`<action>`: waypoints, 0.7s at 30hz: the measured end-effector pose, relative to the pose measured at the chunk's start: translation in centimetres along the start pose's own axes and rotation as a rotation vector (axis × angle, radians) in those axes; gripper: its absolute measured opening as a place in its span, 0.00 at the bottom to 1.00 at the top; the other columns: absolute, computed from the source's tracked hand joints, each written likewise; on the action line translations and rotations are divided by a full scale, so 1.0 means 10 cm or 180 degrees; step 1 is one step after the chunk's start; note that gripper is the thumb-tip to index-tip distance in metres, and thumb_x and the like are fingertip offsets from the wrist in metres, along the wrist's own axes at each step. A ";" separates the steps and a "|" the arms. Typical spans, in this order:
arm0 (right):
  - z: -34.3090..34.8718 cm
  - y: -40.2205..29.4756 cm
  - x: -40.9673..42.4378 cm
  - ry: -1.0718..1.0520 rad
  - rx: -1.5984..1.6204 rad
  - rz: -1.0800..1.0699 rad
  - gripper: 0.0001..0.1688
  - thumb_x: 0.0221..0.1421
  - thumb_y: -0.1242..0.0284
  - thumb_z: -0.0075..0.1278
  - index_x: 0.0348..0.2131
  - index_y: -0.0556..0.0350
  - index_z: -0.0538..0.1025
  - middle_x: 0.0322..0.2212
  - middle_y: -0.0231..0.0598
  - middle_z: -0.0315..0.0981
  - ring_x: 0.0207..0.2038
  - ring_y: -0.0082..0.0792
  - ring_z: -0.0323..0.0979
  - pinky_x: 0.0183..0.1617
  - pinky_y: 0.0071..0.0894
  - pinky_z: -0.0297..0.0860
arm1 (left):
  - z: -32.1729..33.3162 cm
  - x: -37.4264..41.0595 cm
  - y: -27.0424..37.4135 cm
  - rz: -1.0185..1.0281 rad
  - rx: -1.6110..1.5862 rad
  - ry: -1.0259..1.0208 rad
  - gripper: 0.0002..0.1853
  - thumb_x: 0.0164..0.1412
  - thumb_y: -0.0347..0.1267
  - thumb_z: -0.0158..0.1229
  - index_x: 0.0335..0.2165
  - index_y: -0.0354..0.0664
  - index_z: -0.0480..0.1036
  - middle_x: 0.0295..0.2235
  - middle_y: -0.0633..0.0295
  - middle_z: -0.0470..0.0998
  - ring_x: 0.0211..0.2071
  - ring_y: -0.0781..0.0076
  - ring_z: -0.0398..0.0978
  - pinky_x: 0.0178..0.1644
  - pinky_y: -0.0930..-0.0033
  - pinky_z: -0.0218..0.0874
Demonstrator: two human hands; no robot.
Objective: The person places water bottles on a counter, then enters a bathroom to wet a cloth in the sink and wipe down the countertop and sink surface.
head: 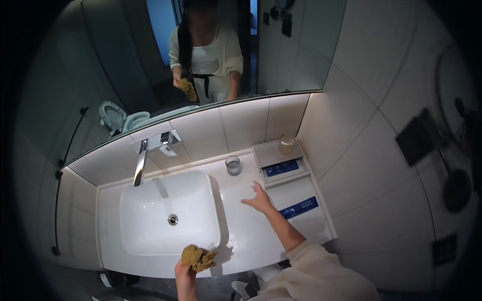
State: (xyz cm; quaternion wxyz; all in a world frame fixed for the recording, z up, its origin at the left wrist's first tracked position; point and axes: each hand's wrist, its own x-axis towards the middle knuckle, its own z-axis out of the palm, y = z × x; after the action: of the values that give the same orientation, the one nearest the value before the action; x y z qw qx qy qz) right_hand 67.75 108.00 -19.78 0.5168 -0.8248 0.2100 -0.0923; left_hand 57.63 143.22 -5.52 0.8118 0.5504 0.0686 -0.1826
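Note:
My left hand [184, 276] holds a crumpled mustard-coloured cloth [197, 258] over the front edge of the washbasin. Over the white counter [241, 233] reaches my right hand [259, 199], thumb and fingers apart with nothing in them. Ahead of it stands a clear drinking glass [233, 165]. A small open drawer box [280, 152] is at the back right, with an upturned-looking amber glass [287, 144] on top and a dark blue packet [281, 167] inside the drawer. Another blue packet [301, 207] lies on the counter, partly behind my right forearm.
The white basin [169, 210] has a chrome spout [140, 163] and a tap lever [168, 145] above it. A wide mirror [211, 56] reflects a person, a toilet and a doorway. Tiled wall [357, 158] bounds the counter on the right.

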 end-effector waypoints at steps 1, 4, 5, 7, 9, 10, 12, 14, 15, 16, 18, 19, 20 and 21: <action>0.09 0.02 0.26 0.0085 0.0080 0.0035 0.62 0.28 0.64 0.69 0.58 0.60 0.51 0.51 0.56 0.61 0.54 0.47 0.61 0.55 0.37 0.60 | 0.02 0.03 -0.03 0.0000 0.0000 0.0145 0.20 0.58 0.32 0.48 0.46 0.29 0.65 0.43 0.51 0.72 0.45 0.61 0.71 0.49 0.62 0.63; 0.39 0.10 0.89 0.0372 0.0075 -0.0051 0.65 0.27 0.66 0.69 0.59 0.59 0.48 0.53 0.56 0.58 0.56 0.48 0.58 0.57 0.37 0.58 | 0.07 0.06 -0.12 -0.0215 -0.0099 0.0588 0.21 0.58 0.32 0.49 0.47 0.30 0.65 0.44 0.50 0.71 0.45 0.59 0.70 0.49 0.61 0.62; 0.48 0.14 1.05 0.0464 0.0026 -0.0107 0.65 0.26 0.66 0.69 0.59 0.58 0.48 0.53 0.55 0.58 0.56 0.48 0.57 0.57 0.38 0.58 | 0.07 0.06 -0.14 -0.0345 -0.0144 0.0763 0.21 0.57 0.32 0.50 0.48 0.31 0.65 0.45 0.50 0.71 0.46 0.60 0.70 0.49 0.61 0.62; 0.64 0.20 1.33 0.0678 0.0071 -0.0249 0.64 0.26 0.67 0.69 0.59 0.57 0.50 0.52 0.53 0.58 0.55 0.48 0.58 0.58 0.37 0.57 | 0.07 0.08 -0.16 -0.0579 -0.0276 0.1134 0.21 0.57 0.32 0.51 0.48 0.32 0.65 0.45 0.50 0.71 0.46 0.60 0.70 0.49 0.61 0.61; 0.76 0.24 1.55 0.0762 0.0052 -0.0396 0.61 0.25 0.68 0.69 0.57 0.56 0.54 0.51 0.51 0.60 0.54 0.48 0.59 0.57 0.37 0.58 | 0.07 0.14 -0.16 -0.0731 -0.0317 0.1435 0.23 0.57 0.32 0.52 0.49 0.33 0.64 0.46 0.51 0.71 0.47 0.60 0.69 0.50 0.60 0.60; 0.79 0.26 1.63 0.0753 0.0011 -0.0474 0.59 0.25 0.68 0.69 0.56 0.56 0.56 0.50 0.50 0.62 0.53 0.47 0.61 0.56 0.37 0.59 | 0.08 0.18 -0.15 -0.0773 -0.0287 0.1532 0.24 0.56 0.33 0.53 0.50 0.32 0.63 0.47 0.52 0.70 0.47 0.60 0.69 0.50 0.60 0.60; 0.82 0.26 1.73 0.0678 0.0249 -0.0487 0.49 0.24 0.70 0.68 0.49 0.54 0.64 0.45 0.44 0.67 0.49 0.44 0.65 0.53 0.36 0.62 | 0.13 0.30 -0.10 -0.0683 -0.0325 0.1332 0.24 0.57 0.34 0.52 0.50 0.31 0.63 0.47 0.51 0.70 0.47 0.59 0.69 0.51 0.59 0.61; 0.80 0.21 1.76 0.0655 0.0265 -0.0466 0.46 0.24 0.71 0.68 0.47 0.54 0.66 0.44 0.43 0.68 0.48 0.44 0.66 0.52 0.36 0.63 | 0.20 0.43 -0.08 -0.0423 -0.0473 0.0741 0.22 0.57 0.33 0.48 0.47 0.28 0.63 0.44 0.47 0.71 0.46 0.56 0.70 0.50 0.59 0.63; 0.77 0.17 1.75 0.0636 0.0312 -0.0444 0.44 0.24 0.72 0.68 0.46 0.54 0.67 0.43 0.42 0.69 0.48 0.43 0.67 0.52 0.36 0.64 | 0.24 0.45 -0.06 -0.0505 -0.0423 0.0930 0.23 0.57 0.34 0.50 0.48 0.30 0.63 0.45 0.49 0.71 0.46 0.58 0.70 0.50 0.59 0.62; 0.73 0.11 1.73 0.0645 0.0310 -0.0590 0.44 0.24 0.72 0.67 0.46 0.54 0.67 0.43 0.41 0.69 0.48 0.43 0.66 0.52 0.36 0.64 | 0.27 0.47 -0.05 -0.0579 -0.0375 0.1109 0.25 0.57 0.35 0.51 0.50 0.31 0.63 0.46 0.51 0.70 0.47 0.59 0.69 0.51 0.59 0.61; 0.61 -0.02 1.66 0.0600 0.0368 -0.0735 0.43 0.25 0.73 0.67 0.46 0.53 0.67 0.44 0.41 0.68 0.49 0.43 0.66 0.53 0.36 0.63 | 0.28 0.51 -0.05 -0.0588 -0.0354 0.1125 0.27 0.56 0.37 0.53 0.52 0.33 0.62 0.48 0.52 0.69 0.48 0.60 0.68 0.51 0.60 0.60; 0.54 -0.11 1.63 0.0717 0.0286 -0.1080 0.42 0.25 0.74 0.67 0.46 0.53 0.68 0.45 0.40 0.68 0.49 0.42 0.66 0.53 0.36 0.63 | 0.27 0.51 -0.06 -0.0652 -0.0387 0.1193 0.27 0.57 0.36 0.53 0.51 0.33 0.62 0.48 0.52 0.69 0.48 0.60 0.68 0.51 0.60 0.60; 0.46 -0.19 1.60 0.0797 0.0214 -0.1309 0.42 0.25 0.75 0.66 0.45 0.53 0.68 0.45 0.40 0.68 0.50 0.42 0.65 0.53 0.36 0.63 | 0.24 0.53 -0.07 -0.0715 -0.0418 0.1259 0.27 0.57 0.36 0.52 0.51 0.33 0.62 0.48 0.52 0.69 0.48 0.60 0.68 0.51 0.60 0.60; 0.37 -0.28 1.58 0.0859 0.0149 -0.1538 0.41 0.25 0.75 0.66 0.45 0.53 0.68 0.46 0.40 0.68 0.50 0.42 0.65 0.54 0.37 0.63 | 0.21 0.54 -0.08 -0.0778 -0.0449 0.1320 0.26 0.57 0.36 0.52 0.51 0.33 0.62 0.48 0.52 0.69 0.48 0.60 0.68 0.51 0.60 0.60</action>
State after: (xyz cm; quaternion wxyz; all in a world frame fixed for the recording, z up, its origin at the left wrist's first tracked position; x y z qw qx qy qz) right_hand 83.95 105.11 -20.02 0.4660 -0.8191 0.0719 -0.3268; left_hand 62.09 139.84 -7.07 0.7886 0.5057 0.3123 -0.1574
